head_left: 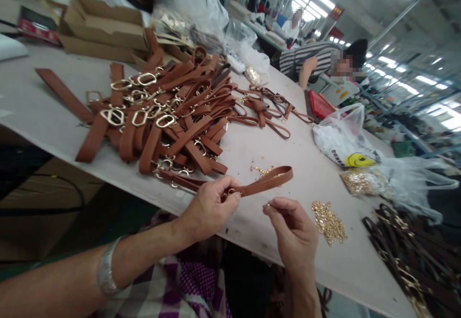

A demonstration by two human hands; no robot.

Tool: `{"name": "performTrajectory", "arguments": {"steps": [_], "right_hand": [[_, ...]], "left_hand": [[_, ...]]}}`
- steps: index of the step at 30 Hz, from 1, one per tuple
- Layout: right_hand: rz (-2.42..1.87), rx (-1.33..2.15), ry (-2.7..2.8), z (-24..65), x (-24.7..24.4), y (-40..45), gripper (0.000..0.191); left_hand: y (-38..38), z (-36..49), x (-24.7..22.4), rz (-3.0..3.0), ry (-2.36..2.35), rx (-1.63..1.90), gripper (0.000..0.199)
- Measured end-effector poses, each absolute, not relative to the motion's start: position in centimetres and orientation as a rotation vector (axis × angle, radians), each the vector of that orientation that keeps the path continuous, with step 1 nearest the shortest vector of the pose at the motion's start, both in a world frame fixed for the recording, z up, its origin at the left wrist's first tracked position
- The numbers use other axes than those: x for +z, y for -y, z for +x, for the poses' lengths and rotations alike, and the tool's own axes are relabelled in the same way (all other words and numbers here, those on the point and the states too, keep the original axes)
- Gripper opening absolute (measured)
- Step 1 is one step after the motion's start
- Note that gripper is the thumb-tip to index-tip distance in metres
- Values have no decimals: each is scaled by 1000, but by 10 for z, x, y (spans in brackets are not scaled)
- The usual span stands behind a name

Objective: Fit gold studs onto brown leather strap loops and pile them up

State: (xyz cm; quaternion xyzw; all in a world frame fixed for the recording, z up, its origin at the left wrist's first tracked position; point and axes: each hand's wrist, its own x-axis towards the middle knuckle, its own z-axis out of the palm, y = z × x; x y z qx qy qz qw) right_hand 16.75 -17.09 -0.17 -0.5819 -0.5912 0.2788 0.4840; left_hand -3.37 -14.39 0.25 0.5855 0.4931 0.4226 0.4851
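The left hand (216, 205), a metal band (108, 267) around its wrist, grips a brown strap (268, 179) between thumb and fingers at its metal fitting, above the near edge of the worktop (248, 147). The strap's loop sticks out to the right of that hand, passing just beyond the right hand's fingertips without touching them. The right hand (296, 231) has thumb and forefinger pinched on a glinting bit (268, 205), too small to identify. Just right of this hand lies a gold pile (328, 223); farther right are dark straps (399, 255). Beyond the held loop, gold pieces (262, 170) lie scattered. A heap of brown straps (190, 116) with metal rings spreads beyond the left hand. Farther off are a smiley bag (342, 140), a box (104, 27) and a person in stripes (306, 58), leaning forward.
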Motion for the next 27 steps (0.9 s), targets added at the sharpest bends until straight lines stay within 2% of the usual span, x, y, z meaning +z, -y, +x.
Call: {"name": "performTrajectory", "arguments": {"steps": [3, 9, 17, 22, 27], "right_hand": [[-1283, 585, 1525, 129, 0, 174, 9], [-1215, 184, 1747, 114, 1, 165, 12], [-1189, 80, 1793, 114, 2, 170, 16], [-1216, 129, 1693, 114, -3, 169, 11], [-1300, 476, 1415, 112, -10, 169, 17]], "left_hand": [[145, -32, 1, 1534, -1226, 1072, 10], [146, -34, -7, 1621, -1159, 1158, 15], [145, -41, -7, 1761, -1060, 1195, 18], [144, -42, -8, 1789, -1016, 1196, 18], [145, -42, -7, 1844, -981, 1167, 22]]}}
